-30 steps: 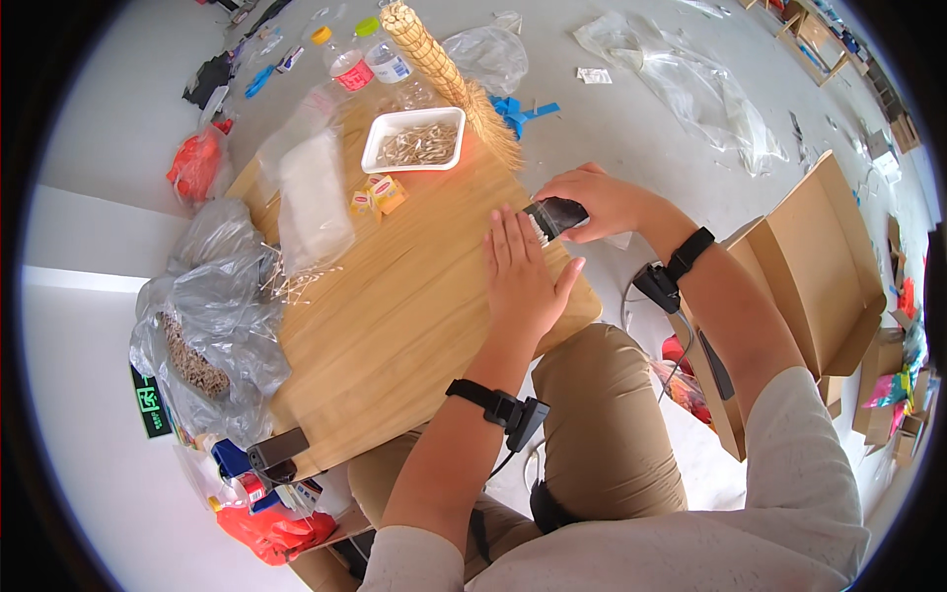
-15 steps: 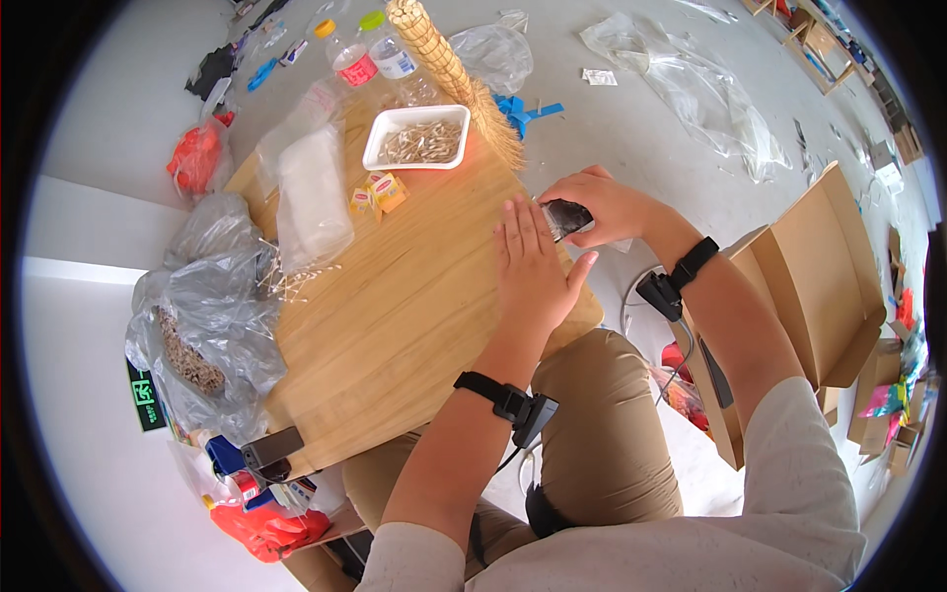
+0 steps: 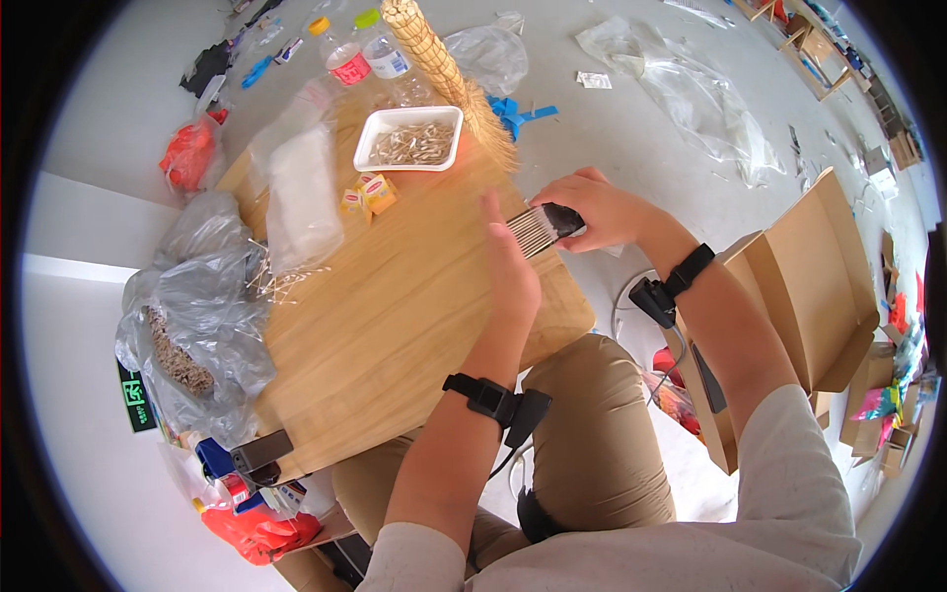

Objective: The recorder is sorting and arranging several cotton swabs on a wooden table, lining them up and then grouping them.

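Via head cam I'm pinching the stick pack (image 3: pixel 531 233) by its dark end, R hand (image 3: pixel 604 207) grip closed round it, at the table's (image 3: pixel 395 326) right edge. L hand (image 3: pixel 515 271) is standing edge-on near the pack's left end, fingers straight, approx. flat; can't tell re: contact. White tray (image 3: pixel 365 146) is sitting far left of it.

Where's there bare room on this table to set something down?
The middle of the table is bare, between the loose swabs and left hand, toward the near edge. Crowded: the far end, by the tray, bottles and broom; the left edge, by the gray bag.
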`<state>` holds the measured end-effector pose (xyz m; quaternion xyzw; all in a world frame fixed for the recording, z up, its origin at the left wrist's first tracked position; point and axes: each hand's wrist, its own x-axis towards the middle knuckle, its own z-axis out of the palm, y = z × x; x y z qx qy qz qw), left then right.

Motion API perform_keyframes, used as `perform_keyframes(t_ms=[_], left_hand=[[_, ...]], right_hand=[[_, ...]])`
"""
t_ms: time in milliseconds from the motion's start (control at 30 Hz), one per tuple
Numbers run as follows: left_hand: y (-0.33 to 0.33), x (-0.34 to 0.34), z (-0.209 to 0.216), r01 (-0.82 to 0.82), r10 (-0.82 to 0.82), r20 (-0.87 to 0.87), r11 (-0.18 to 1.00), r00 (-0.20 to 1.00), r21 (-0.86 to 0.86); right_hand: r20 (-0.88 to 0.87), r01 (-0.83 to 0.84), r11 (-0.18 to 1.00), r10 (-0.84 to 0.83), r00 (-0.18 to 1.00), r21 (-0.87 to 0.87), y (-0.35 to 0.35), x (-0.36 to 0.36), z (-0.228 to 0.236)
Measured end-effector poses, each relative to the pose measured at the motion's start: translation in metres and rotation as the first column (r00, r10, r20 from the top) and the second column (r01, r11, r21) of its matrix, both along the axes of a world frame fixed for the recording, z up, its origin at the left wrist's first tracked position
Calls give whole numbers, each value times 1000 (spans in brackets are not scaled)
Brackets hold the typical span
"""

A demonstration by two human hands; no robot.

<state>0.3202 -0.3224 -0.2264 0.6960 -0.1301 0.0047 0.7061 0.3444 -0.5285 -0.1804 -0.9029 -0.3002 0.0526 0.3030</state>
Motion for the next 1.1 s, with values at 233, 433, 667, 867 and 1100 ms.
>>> perform_keyframes(t_ms=[233, 433, 667, 867, 1100], left_hand=[[-11, -1, 8, -49, 19, -104, 956, 994, -288], [-23, 3, 13, -69, 38, -100, 939, 994, -338], [-36, 2, 17, -129, 79, -134, 898, 988, -422], [-47, 1, 16, -114, 56, -130, 863, 990, -492], [-55, 0, 12, -154, 76, -168, 842, 983, -517]], right_hand=[[59, -1, 999, -2, 998, 38, -1, -1, -6], [53, 6, 999, -7, 999, 33, 1, 2, -3], [13, 6, 1000, -6, 1000, 13, 2, 1, -1], [69, -1, 1000, 1, 998, -2, 1, 1, -4], [52, 0, 999, 2, 999, -48, 1, 2, -2]])
